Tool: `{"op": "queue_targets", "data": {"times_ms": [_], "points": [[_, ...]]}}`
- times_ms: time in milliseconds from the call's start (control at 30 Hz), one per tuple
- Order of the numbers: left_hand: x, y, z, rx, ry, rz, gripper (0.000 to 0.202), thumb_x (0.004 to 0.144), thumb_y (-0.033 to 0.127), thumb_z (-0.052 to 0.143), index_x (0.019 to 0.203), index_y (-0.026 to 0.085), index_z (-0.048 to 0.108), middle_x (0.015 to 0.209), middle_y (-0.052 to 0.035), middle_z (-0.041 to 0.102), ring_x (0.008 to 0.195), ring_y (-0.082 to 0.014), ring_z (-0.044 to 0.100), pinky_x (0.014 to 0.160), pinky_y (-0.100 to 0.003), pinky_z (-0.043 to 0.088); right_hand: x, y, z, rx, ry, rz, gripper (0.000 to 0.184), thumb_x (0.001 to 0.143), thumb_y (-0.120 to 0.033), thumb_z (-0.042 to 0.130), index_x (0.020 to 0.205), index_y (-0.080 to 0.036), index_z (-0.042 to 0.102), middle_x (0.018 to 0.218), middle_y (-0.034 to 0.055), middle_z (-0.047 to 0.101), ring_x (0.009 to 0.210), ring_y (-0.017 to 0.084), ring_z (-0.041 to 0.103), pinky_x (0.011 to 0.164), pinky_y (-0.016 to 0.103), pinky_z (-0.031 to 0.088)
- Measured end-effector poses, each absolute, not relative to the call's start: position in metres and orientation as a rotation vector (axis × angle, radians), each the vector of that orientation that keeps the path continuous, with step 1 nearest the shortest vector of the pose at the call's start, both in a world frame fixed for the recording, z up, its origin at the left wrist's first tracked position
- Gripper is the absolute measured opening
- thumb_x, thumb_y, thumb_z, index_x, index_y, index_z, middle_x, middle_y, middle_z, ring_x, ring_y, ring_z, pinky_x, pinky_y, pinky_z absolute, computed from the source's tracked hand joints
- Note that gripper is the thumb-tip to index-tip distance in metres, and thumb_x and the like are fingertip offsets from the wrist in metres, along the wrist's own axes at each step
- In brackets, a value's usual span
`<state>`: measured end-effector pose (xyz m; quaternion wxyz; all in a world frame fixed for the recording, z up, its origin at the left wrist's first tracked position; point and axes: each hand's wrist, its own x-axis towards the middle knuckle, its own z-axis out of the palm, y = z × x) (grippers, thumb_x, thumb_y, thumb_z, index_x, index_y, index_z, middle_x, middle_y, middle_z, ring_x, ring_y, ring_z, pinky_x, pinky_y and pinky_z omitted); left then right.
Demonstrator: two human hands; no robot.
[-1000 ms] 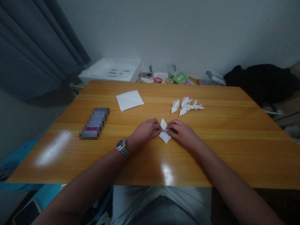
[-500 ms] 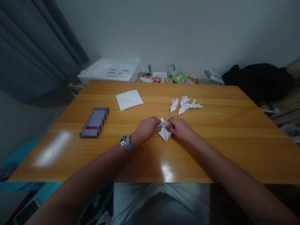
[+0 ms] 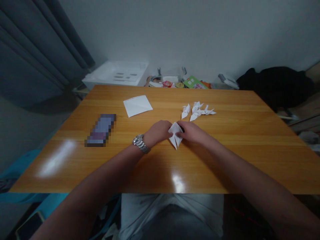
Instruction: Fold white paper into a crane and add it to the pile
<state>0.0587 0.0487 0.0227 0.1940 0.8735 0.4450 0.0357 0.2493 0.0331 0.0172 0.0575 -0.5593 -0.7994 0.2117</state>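
Between my two hands is a piece of white folded paper (image 3: 176, 128), kite-shaped, with a slit at its lower end that parts it into two points facing me. My left hand (image 3: 160, 130), below a metal wristwatch, is closed on the paper's left edge with the thumb on top. On the other side my right hand (image 3: 190, 131) pinches the right edge, its thumb lying near the slit. The fingers under the paper are hidden. Just beyond my right hand sit several white folded paper cranes (image 3: 197, 110) in a loose group.
A white sheet with a perforated edge (image 3: 138, 106) lies at the back left of the wooden table (image 3: 237, 140). A blurred-out phone (image 3: 101, 130) rests at the left. Behind the table are a white foam box (image 3: 117, 73) and a green booklet (image 3: 195, 82).
The upper flap, earlier curved and partly lifted, now lies flatter as a diamond over the paper. Both thumbs have shifted onto its front, and my left wrist has moved slightly right and up.
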Motion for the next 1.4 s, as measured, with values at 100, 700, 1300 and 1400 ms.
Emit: {"op": "queue_targets", "data": {"times_ms": [100,700,1300,1400], "points": [[0.059,0.053,0.023,2.434,1.231,0.159,0.021,0.085,0.023,0.066,0.104,0.015,0.069,0.1,-0.0102,0.075,0.085,-0.0232,0.069,0.071,-0.031,0.048,0.248,0.042,0.021,-1.704,-2.454,0.716,0.024,0.083,-0.02,0.07,0.107,-0.016,0.066,0.103,0.01,0.075,0.088,0.023,0.068,0.069,0.027,0.043],[0.056,0.083,0.007,2.467,1.176,0.223,0.034,0.084,0.024,0.068,0.117,0.018,0.063,0.103,-0.0075,0.067,0.089,-0.0206,0.064,0.075,-0.029,0.047,0.231,0.087,0.041,-1.849,-2.841,0.832,0.033,0.075,-0.031,0.08,0.103,-0.017,0.073,0.094,0.0085,0.078,0.08,0.024,0.071,0.064,0.028,0.046],[0.047,0.051,0.017,2.582,1.455,-0.102,0.046,0.088,0.057,0.058,0.102,0.015,0.071,0.105,-0.0154,0.064,0.092,-0.0308,0.067,0.074,-0.037,0.05,0.231,0.056,0.032,-1.866,-2.609,0.657,0.038,0.081,-0.029,0.074,0.114,-0.016,0.06,0.109,0.0137,0.073,0.093,0.026,0.068,0.067,0.028,0.043],[0.044,0.048,0.014,2.594,1.432,-0.054,0.043,0.089,0.056,0.058,0.098,0.016,0.071,0.104,-0.0149,0.064,0.094,-0.0313,0.065,0.075,-0.038,0.049,0.237,0.049,0.03,-1.801,-2.538,0.71,0.032,0.083,-0.019,0.069,0.113,-0.018,0.058,0.102,0.0079,0.074,0.085,0.02,0.068,0.065,0.025,0.043]]}}
